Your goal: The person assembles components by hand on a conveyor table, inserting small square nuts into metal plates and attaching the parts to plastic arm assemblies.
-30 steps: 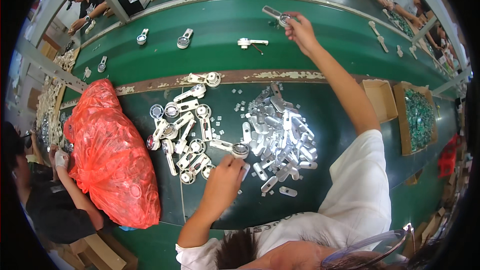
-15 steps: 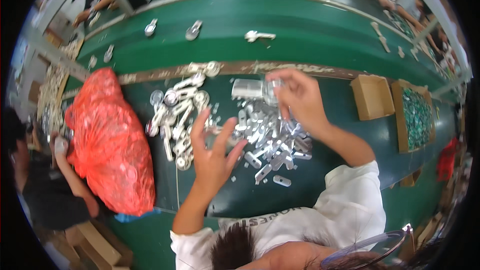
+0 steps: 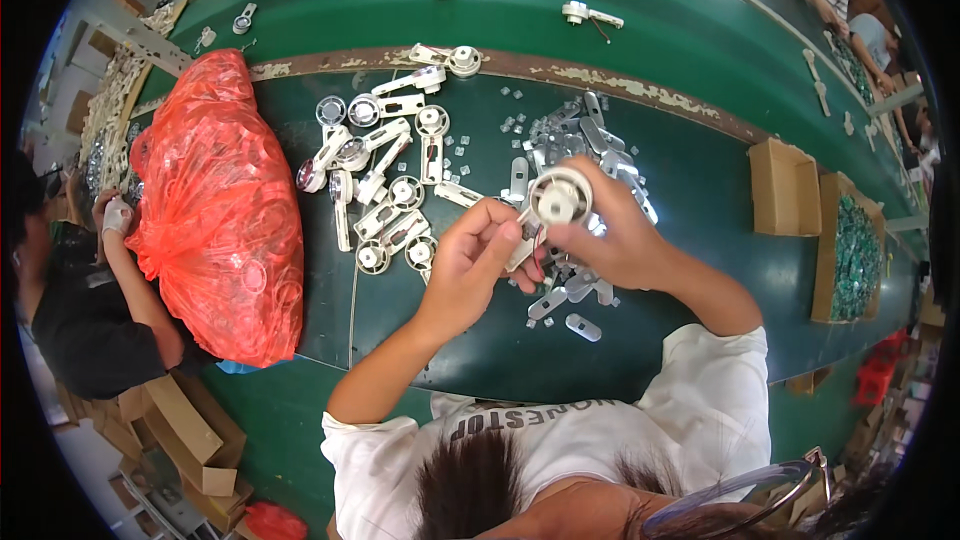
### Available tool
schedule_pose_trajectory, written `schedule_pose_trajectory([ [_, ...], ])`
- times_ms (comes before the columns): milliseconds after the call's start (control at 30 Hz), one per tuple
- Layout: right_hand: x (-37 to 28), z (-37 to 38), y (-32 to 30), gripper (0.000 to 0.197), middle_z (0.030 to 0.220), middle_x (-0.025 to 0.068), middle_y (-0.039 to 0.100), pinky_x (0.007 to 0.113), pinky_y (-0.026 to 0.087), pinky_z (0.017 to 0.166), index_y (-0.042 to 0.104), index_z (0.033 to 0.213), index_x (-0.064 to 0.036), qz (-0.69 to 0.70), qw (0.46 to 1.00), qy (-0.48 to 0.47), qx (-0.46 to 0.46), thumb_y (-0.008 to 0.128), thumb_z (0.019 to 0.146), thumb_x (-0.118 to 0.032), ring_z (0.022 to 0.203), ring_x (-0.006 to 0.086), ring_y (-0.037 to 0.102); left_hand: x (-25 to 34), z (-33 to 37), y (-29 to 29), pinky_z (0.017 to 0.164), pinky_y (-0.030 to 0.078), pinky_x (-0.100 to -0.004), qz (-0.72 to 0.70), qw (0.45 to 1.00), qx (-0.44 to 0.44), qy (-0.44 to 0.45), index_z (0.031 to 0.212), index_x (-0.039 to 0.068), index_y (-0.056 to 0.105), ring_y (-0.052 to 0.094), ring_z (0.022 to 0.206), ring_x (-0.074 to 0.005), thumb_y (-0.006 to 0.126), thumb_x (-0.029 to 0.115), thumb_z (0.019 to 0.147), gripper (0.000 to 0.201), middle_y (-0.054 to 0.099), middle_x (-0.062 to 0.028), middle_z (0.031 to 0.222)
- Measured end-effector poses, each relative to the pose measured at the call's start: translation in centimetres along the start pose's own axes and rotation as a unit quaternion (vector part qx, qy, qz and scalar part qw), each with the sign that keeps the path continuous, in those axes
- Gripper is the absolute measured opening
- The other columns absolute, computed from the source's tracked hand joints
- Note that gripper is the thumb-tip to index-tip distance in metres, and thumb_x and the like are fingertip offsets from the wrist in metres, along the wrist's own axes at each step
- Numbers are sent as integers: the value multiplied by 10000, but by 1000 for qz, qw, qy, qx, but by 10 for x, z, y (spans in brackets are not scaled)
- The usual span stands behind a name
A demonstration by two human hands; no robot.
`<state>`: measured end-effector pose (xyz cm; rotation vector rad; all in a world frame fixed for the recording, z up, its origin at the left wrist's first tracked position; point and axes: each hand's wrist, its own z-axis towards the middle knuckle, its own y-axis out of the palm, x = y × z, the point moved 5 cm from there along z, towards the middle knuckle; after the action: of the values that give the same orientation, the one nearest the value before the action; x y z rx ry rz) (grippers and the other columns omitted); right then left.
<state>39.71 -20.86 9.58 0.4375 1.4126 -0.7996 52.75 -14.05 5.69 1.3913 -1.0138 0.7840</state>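
Between both hands, above the table, is a white plastic unit [image 3: 560, 197] with a round head and a narrow handle; a thin red wire shows by the handle. My left hand [image 3: 468, 262] pinches the handle end, its fingers closed. My right hand [image 3: 622, 245] wraps round the round head from the right. Under and behind the hands lies a heap of silver oval plates [image 3: 592, 135] with small clear square pieces [image 3: 515, 125] scattered beside it. Left of the hands lie several similar white units [image 3: 405, 190], partly overlapping. My right hand hides part of the silver heap.
A full red plastic bag [image 3: 225, 220] stands at the left. To the right are an open cardboard box [image 3: 785, 185] and a box of green pieces [image 3: 853, 255]. Beyond the ledge [image 3: 630, 85], a green belt [image 3: 520, 40] carries several units. Other people sit left and far right.
My hands have come together on a white unit. Earlier the left was spread open over the table and the right was at the silver heap. The whole view has shifted.
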Motion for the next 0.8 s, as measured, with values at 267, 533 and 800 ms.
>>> schedule_pose_trajectory([
  [267,15,1,5,237,1004,29,522,242,441,756,453,1104,-35,203,978,52,-1,535,917,-155,892,87,509,0,5,-1,608,550,-270,-80,996,4,-50,962,28,434,643,682,-184,456,216,964,190,611,-131,832],
  [533,23,3,11,425,995,49,502,217,477,696,361,1153,-49,130,990,21,46,636,829,-52,885,88,542,-8,3,2,617,539,-263,-43,997,-14,-56,975,18,459,642,710,-170,471,173,958,157,628,-134,878],
  [800,26,3,3,411,976,60,522,261,459,798,387,1110,-57,140,985,91,52,617,782,34,930,108,544,-10,5,0,752,539,-309,-75,995,-10,-68,982,16,474,641,844,-181,503,152,943,144,634,-134,940],
])
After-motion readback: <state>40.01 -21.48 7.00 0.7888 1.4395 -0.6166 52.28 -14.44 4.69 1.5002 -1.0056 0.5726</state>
